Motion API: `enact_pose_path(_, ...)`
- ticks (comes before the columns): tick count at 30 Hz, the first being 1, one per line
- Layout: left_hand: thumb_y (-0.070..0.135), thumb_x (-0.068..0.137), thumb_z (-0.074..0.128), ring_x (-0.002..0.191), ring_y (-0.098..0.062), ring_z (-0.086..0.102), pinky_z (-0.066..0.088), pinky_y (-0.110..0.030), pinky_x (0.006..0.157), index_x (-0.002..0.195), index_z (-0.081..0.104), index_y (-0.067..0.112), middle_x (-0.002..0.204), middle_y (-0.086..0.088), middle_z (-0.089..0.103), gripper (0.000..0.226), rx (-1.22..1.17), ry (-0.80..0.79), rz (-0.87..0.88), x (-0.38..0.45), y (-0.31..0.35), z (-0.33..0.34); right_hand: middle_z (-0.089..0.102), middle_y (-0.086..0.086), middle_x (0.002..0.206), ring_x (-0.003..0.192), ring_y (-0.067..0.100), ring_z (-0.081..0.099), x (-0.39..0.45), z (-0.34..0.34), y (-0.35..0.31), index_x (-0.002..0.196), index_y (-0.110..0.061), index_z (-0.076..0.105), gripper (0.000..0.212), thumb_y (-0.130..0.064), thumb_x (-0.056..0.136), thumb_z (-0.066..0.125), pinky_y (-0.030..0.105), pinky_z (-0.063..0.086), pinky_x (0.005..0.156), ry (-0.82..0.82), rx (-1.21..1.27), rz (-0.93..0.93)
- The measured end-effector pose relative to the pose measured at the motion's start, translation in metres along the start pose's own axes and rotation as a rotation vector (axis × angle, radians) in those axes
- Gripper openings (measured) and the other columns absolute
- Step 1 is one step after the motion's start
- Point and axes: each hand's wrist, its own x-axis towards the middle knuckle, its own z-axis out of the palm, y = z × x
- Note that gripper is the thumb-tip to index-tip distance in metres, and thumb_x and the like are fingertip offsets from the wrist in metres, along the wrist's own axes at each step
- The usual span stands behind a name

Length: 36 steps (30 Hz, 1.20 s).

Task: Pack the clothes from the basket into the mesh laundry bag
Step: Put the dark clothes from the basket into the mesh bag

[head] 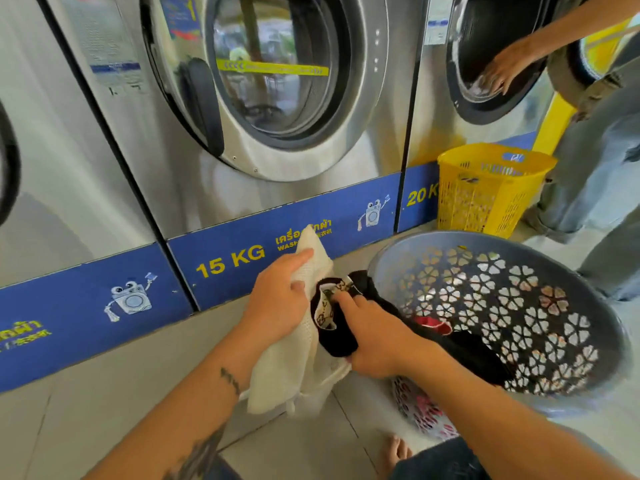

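Left hand [277,299] clutching white mesh laundry bag [287,362] above floor; right hand [374,341] gripping black garment [337,337] at bag's mouth, just left of tilted grey basket [602,344].

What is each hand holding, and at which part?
The left hand grips the white mesh laundry bag near its upper edge. The right hand holds a black garment at its patterned end, beside the bag.

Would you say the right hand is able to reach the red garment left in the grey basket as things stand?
Probably not yet: the right hand is gripping the black garment at the mesh bag. The red garment lies close by, uncovered, in the grey basket.
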Motion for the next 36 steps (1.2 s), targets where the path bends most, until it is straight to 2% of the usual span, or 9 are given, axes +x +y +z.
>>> enact_pose_path(4, -0.004, 0.087, 0.045, 0.13, -0.016, 0.045, 0.026, -0.015, 0.099, 0.137, 0.053, 0.024, 0.14, 0.003, 0.051, 0.058, -0.061, -0.011, -0.106, -0.004, -0.011, 0.014, 0.06, -0.002, 0.122, 0.103, 0.018, 0.063, 0.001, -0.015, 0.015, 0.128, -0.028, 0.027, 0.082, -0.026, 0.066, 0.08, 0.04, 0.055, 0.088, -0.035, 0.359, -0.026)
enact_pose_path(8, -0.003, 0.087, 0.042, 0.133, -0.015, 0.041, 0.027, -0.02, 0.102, 0.138, 0.052, 0.028, 0.145, 0.004, 0.047, 0.06, -0.111, 0.015, -0.162, 0.005, -0.005, 0.024, 0.051, -0.01, 0.128, 0.124, 0.019, 0.046, -0.003, -0.017, 0.034, 0.124, -0.037, 0.055, 0.057, -0.037, 0.071, 0.074, 0.042, 0.037, 0.102, 0.036, -0.052, -0.017)
enact_pose_path(13, -0.002, 0.088, 0.043, 0.132, -0.015, 0.042, 0.027, -0.02, 0.102, 0.138, 0.052, 0.025, 0.142, 0.004, 0.05, 0.058, -0.098, -0.014, -0.114, 0.008, 0.002, 0.034, 0.034, -0.005, 0.146, 0.138, 0.024, 0.023, 0.002, 0.007, 0.037, 0.131, -0.049, 0.056, 0.057, -0.052, 0.074, 0.064, 0.046, 0.023, 0.11, -0.045, -0.29, -0.147)
enact_pose_path(17, 0.0, 0.09, 0.044, 0.133, -0.015, 0.04, 0.023, -0.016, 0.098, 0.139, 0.051, 0.026, 0.143, 0.005, 0.049, 0.055, -0.07, -0.005, -0.116, 0.012, -0.002, 0.034, 0.039, -0.005, 0.143, 0.137, 0.014, 0.034, 0.0, -0.026, 0.056, 0.142, -0.041, 0.045, 0.088, -0.045, 0.059, 0.076, 0.032, 0.027, 0.114, 0.042, 0.346, -0.026)
enact_pose_path(20, 0.002, 0.093, 0.044, 0.134, -0.015, 0.039, 0.023, -0.018, 0.097, 0.14, 0.049, 0.028, 0.145, 0.006, 0.046, 0.054, -0.065, -0.017, -0.131, 0.012, -0.003, 0.033, 0.025, 0.001, 0.157, 0.147, 0.025, 0.024, -0.005, -0.037, 0.085, 0.152, -0.044, 0.017, 0.119, -0.053, 0.052, 0.081, 0.046, 0.028, 0.118, -0.017, 0.398, 0.268)
enact_pose_path(24, 0.004, 0.095, 0.045, 0.135, -0.015, 0.038, 0.029, -0.023, 0.101, 0.14, 0.048, 0.03, 0.146, 0.007, 0.045, 0.052, -0.066, -0.026, -0.135, 0.009, -0.001, 0.032, 0.069, 0.002, 0.125, 0.115, 0.022, 0.066, -0.011, -0.026, 0.097, 0.136, -0.021, 0.056, 0.058, -0.014, 0.082, 0.076, 0.044, 0.045, 0.109, -0.272, 0.864, 0.448)
enact_pose_path(31, 0.004, 0.096, 0.044, 0.135, -0.014, 0.038, 0.029, -0.024, 0.102, 0.138, 0.051, 0.031, 0.144, 0.01, 0.047, 0.051, -0.098, -0.025, -0.098, -0.001, 0.003, 0.029, 0.062, -0.002, 0.076, 0.074, 0.023, 0.061, -0.012, -0.029, 0.06, 0.081, -0.021, 0.054, 0.013, -0.028, 0.08, 0.066, 0.037, 0.045, 0.06, 0.243, 0.148, 0.169)
enact_pose_path(33, 0.003, 0.095, 0.046, 0.132, -0.012, 0.042, 0.029, -0.02, 0.101, 0.136, 0.053, 0.031, 0.142, 0.01, 0.05, 0.051, -0.121, -0.009, -0.068, -0.003, 0.005, 0.028, 0.061, 0.0, 0.08, 0.078, 0.027, 0.059, -0.013, -0.029, 0.036, 0.082, -0.019, 0.053, 0.019, -0.033, 0.079, 0.066, 0.037, 0.045, 0.064, 0.397, 0.032, 0.064)
enact_pose_path(36, -0.001, 0.09, 0.046, 0.124, -0.006, 0.047, 0.028, -0.005, 0.092, 0.134, 0.056, 0.029, 0.134, 0.012, 0.055, 0.054, -0.147, 0.023, -0.02, -0.006, 0.006, 0.026, 0.063, 0.001, 0.103, 0.1, 0.027, 0.059, -0.007, -0.012, 0.012, 0.1, -0.018, 0.062, 0.036, -0.047, 0.079, 0.065, 0.042, 0.047, 0.085, 0.147, -0.13, -0.051)
